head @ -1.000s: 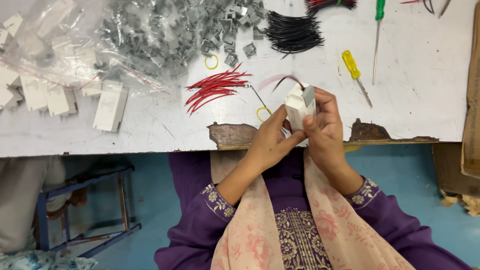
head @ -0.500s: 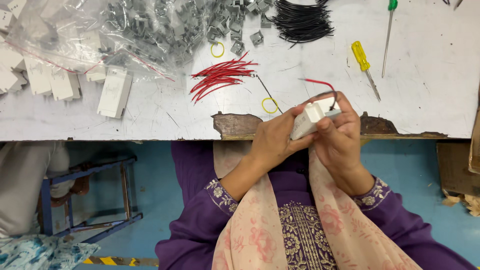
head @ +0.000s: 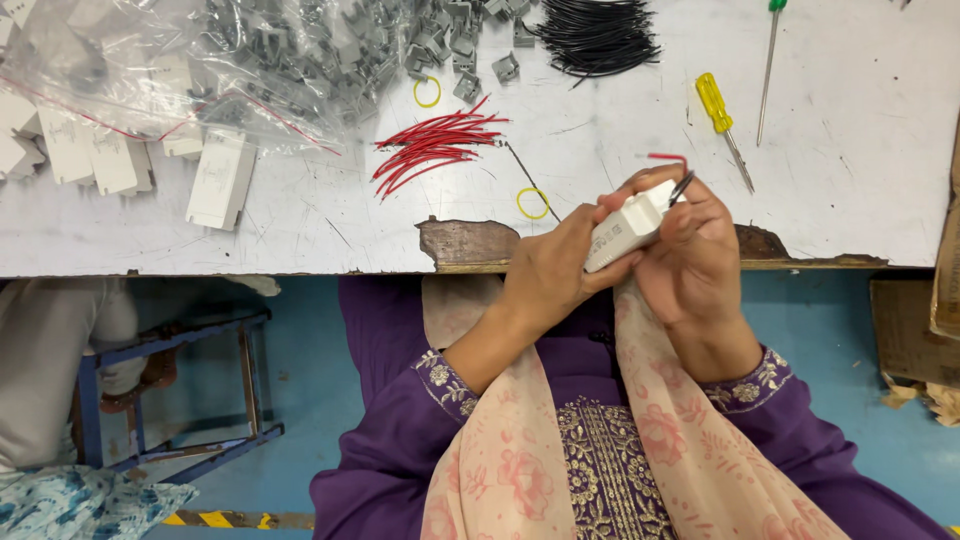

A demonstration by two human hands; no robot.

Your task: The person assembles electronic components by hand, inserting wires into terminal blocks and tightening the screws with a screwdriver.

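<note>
The white plastic housing (head: 622,225) sits at much the same spot over the table edge (head: 300,262) as half a second ago, though a red wire (head: 668,158) now arcs clear above it. Its far end is hidden by fingers. The left hand (head: 550,270) grips it from below, the right hand (head: 690,245) curls over it — both closed on it.

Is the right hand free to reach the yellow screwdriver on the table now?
Probably not yet: the right hand grips the white casing with the left hand. The yellow screwdriver itself lies uncovered just beyond.
</note>
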